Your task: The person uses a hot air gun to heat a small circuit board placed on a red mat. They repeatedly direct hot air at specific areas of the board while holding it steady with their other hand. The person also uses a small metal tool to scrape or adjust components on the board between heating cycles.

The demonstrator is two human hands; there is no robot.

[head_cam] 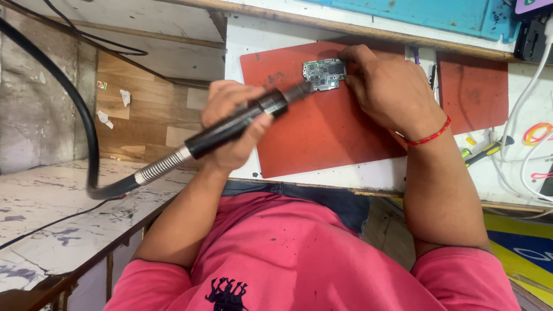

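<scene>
Left hand (230,124) wraps the black hot-air handpiece (242,124), nozzle touching the circuit board (324,74) at 12 o'clock on the red mat (322,138). Right hand (383,89) pinches the board's 3 o'clock edge — fingers near the nozzle risk a burn, and lingering heat could lift components.

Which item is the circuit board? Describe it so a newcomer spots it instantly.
Find the large red mat on the white bench. Near its top edge, under the right hand, lies the circuit board. It is the only small greenish-grey panel studded with components, with the black handpiece tip touching it.
</scene>
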